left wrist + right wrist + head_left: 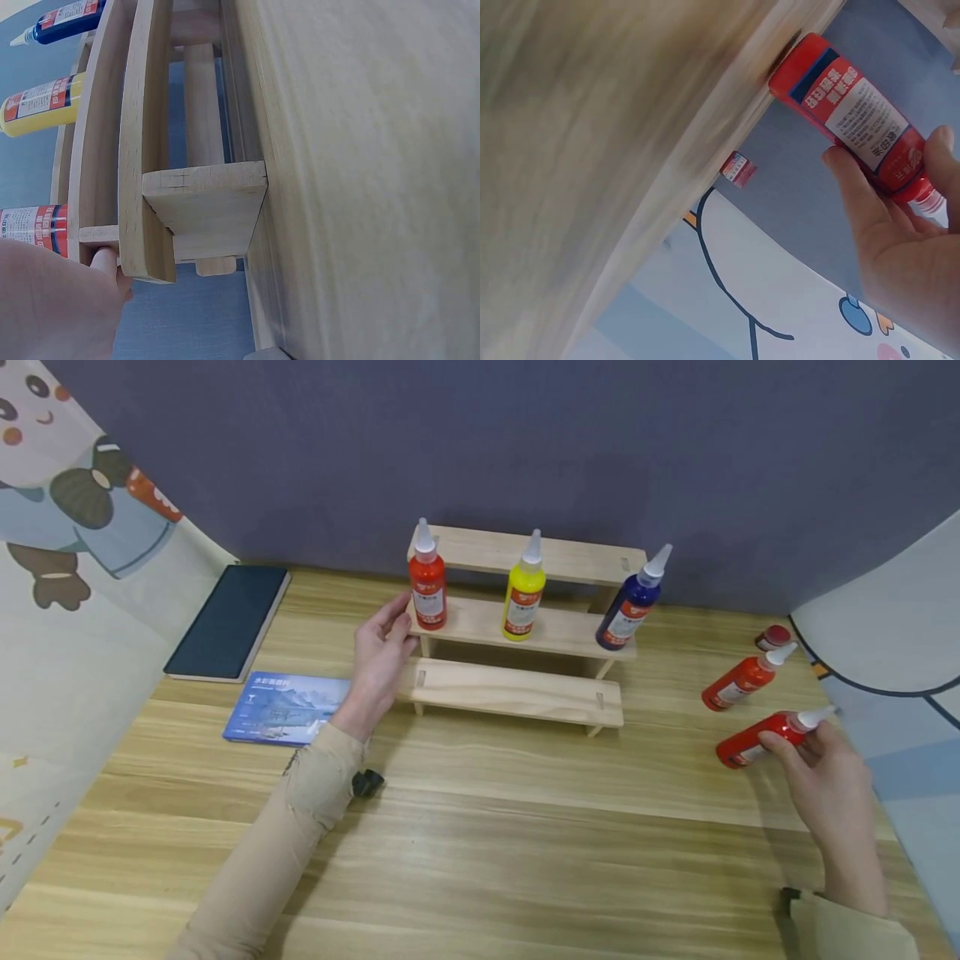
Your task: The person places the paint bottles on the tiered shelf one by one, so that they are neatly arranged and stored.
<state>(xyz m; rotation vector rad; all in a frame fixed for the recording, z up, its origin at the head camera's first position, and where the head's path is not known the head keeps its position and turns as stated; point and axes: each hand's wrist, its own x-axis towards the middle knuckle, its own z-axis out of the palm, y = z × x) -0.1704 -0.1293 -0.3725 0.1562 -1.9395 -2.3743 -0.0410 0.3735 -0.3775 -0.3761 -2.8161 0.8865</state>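
Observation:
A three-step wooden shelf stands against the back wall. My left hand grips the left end of its middle step, beside a red paint bottle. In the left wrist view the thumb lies against the step's end; the other fingers are mostly hidden. A yellow paint bottle and a dark blue paint bottle share that step. On the right, my right hand holds another red paint bottle between thumb and fingers near its white nozzle. This bottle's base is close to the tabletop.
Another red bottle and a small red-lidded jar stand at the right, near the printed curtain. Left of the shelf lie a dark notebook and a blue box. Wood-grain tabletop stretches in front.

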